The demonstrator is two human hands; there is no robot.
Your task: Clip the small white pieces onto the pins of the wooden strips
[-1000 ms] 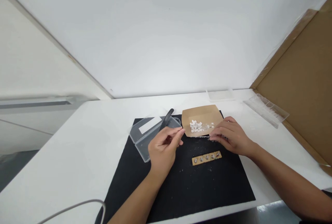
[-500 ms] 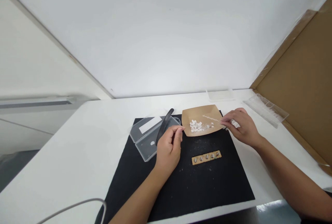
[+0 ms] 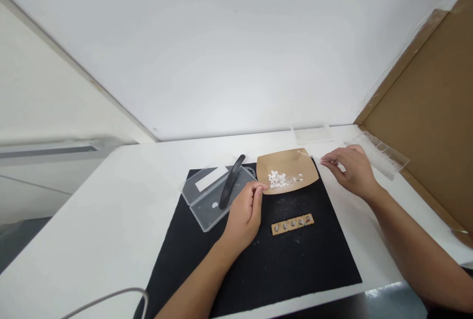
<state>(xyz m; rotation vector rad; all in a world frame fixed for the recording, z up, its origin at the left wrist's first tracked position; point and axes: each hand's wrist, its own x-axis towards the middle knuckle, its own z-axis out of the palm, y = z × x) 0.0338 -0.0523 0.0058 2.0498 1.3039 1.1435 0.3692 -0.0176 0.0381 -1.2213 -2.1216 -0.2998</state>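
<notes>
A brown paper tray with small white pieces lies at the back of a black mat. My left hand pinches the tray's near left edge, fingers curled together. My right hand hovers off the mat's right back corner, fingers pinched on a thin clear strip that reaches toward the tray. A small brown strip with several metal studs lies on the mat in front of the tray.
A clear plastic box with a black curved tool across it sits left of the tray. A clear lid and a clear compartment tray lie at the back right by a cardboard sheet. A grey cable loops near left.
My right hand lifted the thin strip from the tray's near edge and carried it back and to the right, past the tray's far corner. My left hand stayed at the tray's left edge.
</notes>
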